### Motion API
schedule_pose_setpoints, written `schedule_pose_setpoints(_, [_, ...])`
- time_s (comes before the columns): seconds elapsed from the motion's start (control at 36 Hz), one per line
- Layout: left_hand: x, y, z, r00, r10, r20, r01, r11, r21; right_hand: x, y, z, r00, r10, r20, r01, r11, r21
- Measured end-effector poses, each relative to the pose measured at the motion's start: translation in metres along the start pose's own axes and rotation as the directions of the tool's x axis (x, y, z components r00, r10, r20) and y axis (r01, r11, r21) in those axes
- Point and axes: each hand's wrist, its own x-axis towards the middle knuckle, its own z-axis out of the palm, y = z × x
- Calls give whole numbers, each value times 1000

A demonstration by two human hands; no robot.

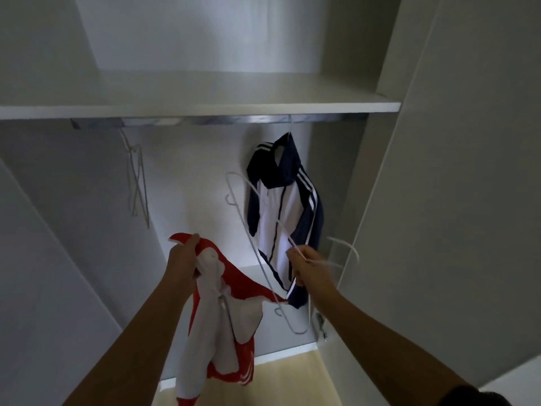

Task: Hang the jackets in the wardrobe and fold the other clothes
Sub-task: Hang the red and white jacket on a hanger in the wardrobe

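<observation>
The wardrobe (87,200) stands open across the whole frame, shelf (205,108) on top, rail (234,120) just under it. Right of centre a navy and white jacket (272,212) hangs from that rail, three white stripes on its shoulder. Lower centre, the red and white jacket (234,285) dangles from the left hand (183,259), fingers curled tight round its bunched top, arm stretched up from lower left. The right hand (307,268), in front of the navy jacket's hem, pinches a white wire hanger (347,244) at its neck. Upper left, bare hangers (137,183) hang on the rail.

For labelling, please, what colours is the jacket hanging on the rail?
Navy and white jacket, with white stripes; head view.
</observation>
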Motion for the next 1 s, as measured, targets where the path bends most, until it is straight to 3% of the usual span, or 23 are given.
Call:
schedule_pose_setpoints(0.08, [-12,-5,4,1000,12,18,-13,1000,4,-9,-17,-5,995,-75,-68,81,993,88])
schedule_pose_setpoints(0.22, [-26,-5,2,999,45,17,-46,997,56,-32,-39,-21,992,-74,-106,97,968,233])
schedule_pose_setpoints(0.42, [-45,0,14,995,60,83,-68,992,106,-44,-91,-21,987,-157,-45,152,778,609])
schedule_pose_setpoints(0.56, [-53,6,15,995,63,75,-69,994,79,-43,-92,-14,980,-191,-47,168,688,706])
schedule_pose_setpoints(0.69, [-53,19,8,994,98,56,-100,994,40,-35,-42,-7,998,-47,41,10,770,638])
schedule_pose_setpoints(0.81, [-48,31,-7,987,162,-15,-162,987,-19,-40,-4,-8,986,58,159,-124,884,450])
schedule_pose_setpoints(0.89, [-41,37,-20,975,208,-77,-214,974,-73,-55,14,-11,981,73,178,-120,954,274])
schedule_pose_setpoints(1.0, [-35,34,-32,980,175,-92,-181,981,-63,-62,16,-18,979,19,203,-51,986,156])
